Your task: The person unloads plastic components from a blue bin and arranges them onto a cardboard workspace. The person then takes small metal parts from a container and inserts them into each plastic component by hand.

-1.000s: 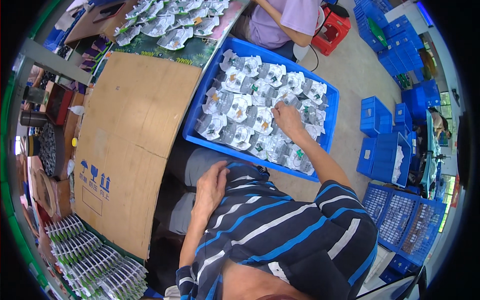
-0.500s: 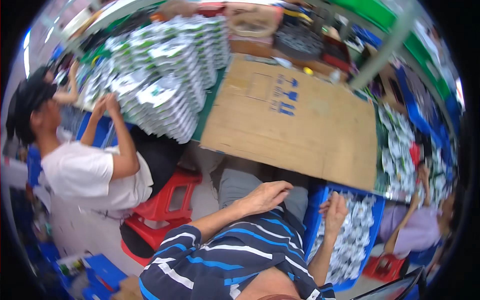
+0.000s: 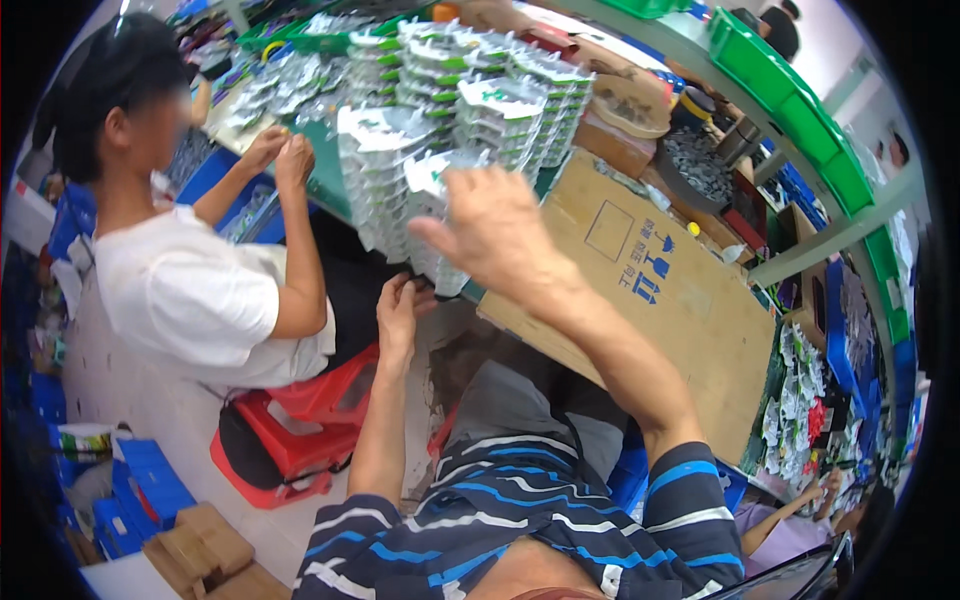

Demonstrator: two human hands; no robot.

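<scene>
Tall stacks of silver-white moulded parts (image 3: 500,112) with green strips stand on the table. My right hand (image 3: 495,225) reaches across to the near column, thumb spread from the fingers, and covers part of that stack; whether it touches is unclear. Low beside the same column's foot, at the table edge, my left hand (image 3: 398,305) is raised with fingers apart. Neither hand visibly grips anything. To the right of the stacks lies a flat cardboard sheet (image 3: 640,300) with blue printed symbols.
A co-worker in a white shirt (image 3: 190,290) sits at the left on red stools (image 3: 300,430). A round dark tray of small parts (image 3: 695,165) stands at the back, beneath a shelf with green bins (image 3: 790,110). Another person in lilac (image 3: 785,535) works at far right.
My view has turned left. Both hands have left my lap area and moved to the near stack, the right arm now crossing over the cardboard. The blue bin of parts is mostly hidden now.
</scene>
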